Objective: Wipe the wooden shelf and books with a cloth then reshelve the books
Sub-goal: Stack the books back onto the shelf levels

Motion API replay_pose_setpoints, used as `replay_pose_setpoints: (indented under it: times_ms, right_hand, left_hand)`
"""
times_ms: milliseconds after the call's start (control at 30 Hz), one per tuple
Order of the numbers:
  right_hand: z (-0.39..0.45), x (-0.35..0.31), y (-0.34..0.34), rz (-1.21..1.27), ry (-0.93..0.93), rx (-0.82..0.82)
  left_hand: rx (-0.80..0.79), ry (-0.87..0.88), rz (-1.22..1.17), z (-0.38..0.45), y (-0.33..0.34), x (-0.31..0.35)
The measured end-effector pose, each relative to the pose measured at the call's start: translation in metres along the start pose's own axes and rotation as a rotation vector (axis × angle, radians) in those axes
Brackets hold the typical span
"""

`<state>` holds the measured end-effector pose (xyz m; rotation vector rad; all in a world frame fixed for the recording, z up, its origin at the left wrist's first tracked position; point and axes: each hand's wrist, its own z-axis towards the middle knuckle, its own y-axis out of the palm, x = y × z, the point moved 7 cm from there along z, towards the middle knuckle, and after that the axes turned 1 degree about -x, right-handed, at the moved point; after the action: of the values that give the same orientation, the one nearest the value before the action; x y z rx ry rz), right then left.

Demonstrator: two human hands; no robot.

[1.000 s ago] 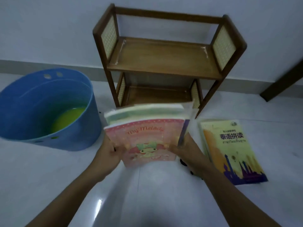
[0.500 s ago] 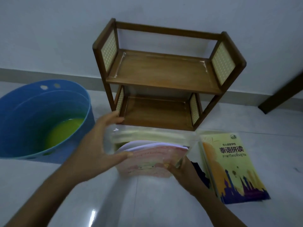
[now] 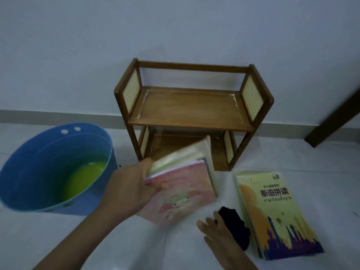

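Left hand (image 3: 129, 189) grips the tilted book stack (image 3: 180, 184); right hand (image 3: 218, 230), fingers spread, touches the dark cloth (image 3: 234, 227).

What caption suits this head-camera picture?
Left hand holds a stack of books before the empty wooden shelf; right hand touches a dark cloth.

The left hand (image 3: 129, 189) reaches forward from the lower left, fingers curled in a grip, thumb on top. The right hand (image 3: 218, 233) lies low, palm down, fingers (image 3: 202, 225) spread and loosely extended.
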<state>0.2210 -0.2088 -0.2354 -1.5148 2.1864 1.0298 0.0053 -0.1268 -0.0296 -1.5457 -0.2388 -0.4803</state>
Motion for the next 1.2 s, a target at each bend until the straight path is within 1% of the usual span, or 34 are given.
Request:
replay_pose_setpoints:
  times_ms: [67,100,133,167,233,333,433,533,667,733,833,933,1000,1067,1133,1167,1200]
  right_hand:
    - [-0.009,-0.025,0.021,0.001,-0.1,-0.1]
    - [-0.016,-0.046,0.029,-0.046,-0.203,-0.147]
    - [-0.027,-0.072,0.036,-0.1,-0.335,-0.148]
    - [-0.036,-0.106,0.04,-0.188,-0.459,-0.092]
    - [-0.053,-0.169,0.045,-0.341,-0.625,0.045]
    - [-0.052,-0.25,0.055,-0.54,-0.766,0.137]
    - [-0.023,-0.309,0.067,-0.779,-0.785,0.29]
    - [0.013,-0.34,0.074,-0.9,-0.753,0.421]
    - [0.048,-0.339,0.074,-1.002,-0.716,0.502]
    - [0.052,-0.337,0.074,-1.03,-0.725,0.561]
    - [0.053,-0.332,0.071,-1.104,-0.673,0.633]
    - [0.046,-0.328,0.074,-1.209,-0.64,0.688]
    - [0.043,-0.327,0.076,-1.256,-0.653,0.683]
    - [0.042,-0.327,0.078,-1.258,-0.699,0.626]
    - [0.037,-0.327,0.081,-1.138,-0.793,0.437]
    - [0.03,-0.325,0.083,-1.079,-0.823,0.309]
    - [0.024,-0.32,0.081,-1.059,-0.815,0.202]
  left_hand:
    - [0.017,-0.162,-0.274,0.003,-0.02,-0.011]
    - [0.025,-0.218,-0.421,0.006,-0.027,-0.014]
    - [0.041,-0.253,-0.546,0.01,-0.031,-0.015]
    - [0.069,-0.273,-0.635,0.02,-0.038,-0.013]
    - [0.129,-0.293,-0.719,0.044,-0.048,-0.009]
    - [0.114,-0.276,-0.678,0.096,-0.051,-0.005]
    - [0.106,-0.301,-0.615,0.15,-0.046,-0.007]
    - [0.115,-0.35,-0.522,0.193,-0.034,-0.018]
    - [0.133,-0.359,-0.368,0.227,-0.018,-0.037]
    - [0.14,-0.326,-0.315,0.236,-0.011,-0.046]
    - [0.17,-0.3,-0.257,0.24,-0.003,-0.054]
    - [0.213,-0.262,-0.135,0.239,-0.001,-0.054]
    - [0.231,-0.229,-0.098,0.24,0.0,-0.057]
    - [0.232,-0.177,-0.046,0.239,-0.004,-0.06]
    - [0.2,-0.061,-0.048,0.233,-0.012,-0.054]
    - [0.147,0.037,-0.149,0.224,-0.015,-0.045]
    - [0.061,0.133,-0.287,0.214,-0.014,-0.036]
